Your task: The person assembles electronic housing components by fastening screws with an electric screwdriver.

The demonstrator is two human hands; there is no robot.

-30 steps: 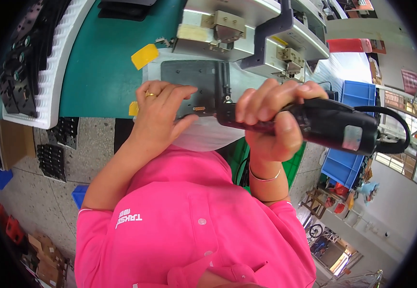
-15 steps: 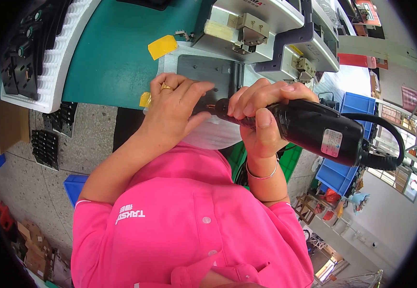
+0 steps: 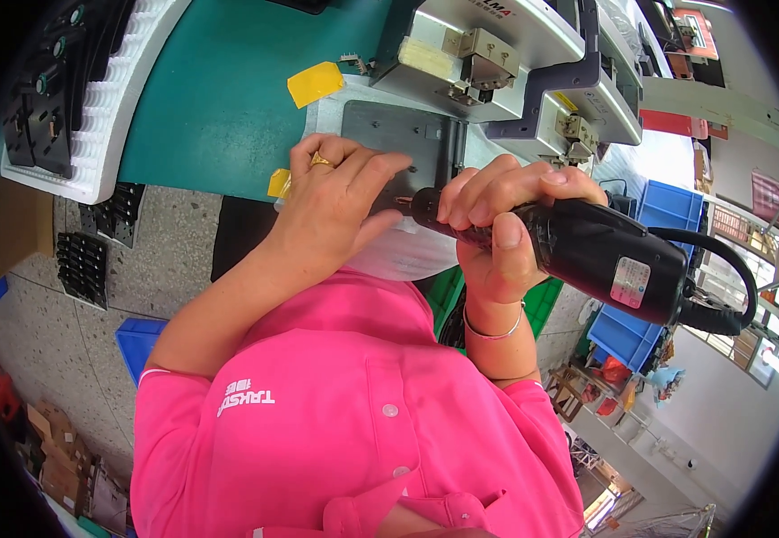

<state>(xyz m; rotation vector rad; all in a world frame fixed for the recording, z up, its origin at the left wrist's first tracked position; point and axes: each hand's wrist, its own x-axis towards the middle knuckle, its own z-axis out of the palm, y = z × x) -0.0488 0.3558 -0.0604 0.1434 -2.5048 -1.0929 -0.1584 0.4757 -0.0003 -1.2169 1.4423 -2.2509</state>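
Observation:
A black corded electric screwdriver (image 3: pixel 604 255) is gripped by my right hand (image 3: pixel 506 220), its bit pointing left over a dark grey flat panel (image 3: pixel 380 125). My left hand (image 3: pixel 331 193) rests on the near left part of that panel, thumb and index finger apart on either side of the bit's tip. The panel lies on a white foam sheet (image 3: pixel 407 251) at the bench's near edge. What the tip touches is too small to make out, and my left hand covers part of the panel.
Two grey metal machines (image 3: pixel 483 67) stand just beyond the panel. Yellow tape pieces (image 3: pixel 316 84) stick to the green bench mat (image 3: pixel 228 108). At left, a white foam tray (image 3: pixel 102 152) holds black parts (image 3: pixel 44 134). Blue crates (image 3: pixel 627 332) stand at right, a green crate (image 3: pixel 546 300) below the bench.
The whole view has shifted slightly. Both hands keep their hold and place over the panel, and the screwdriver's rear end sits a little lower in the picture.

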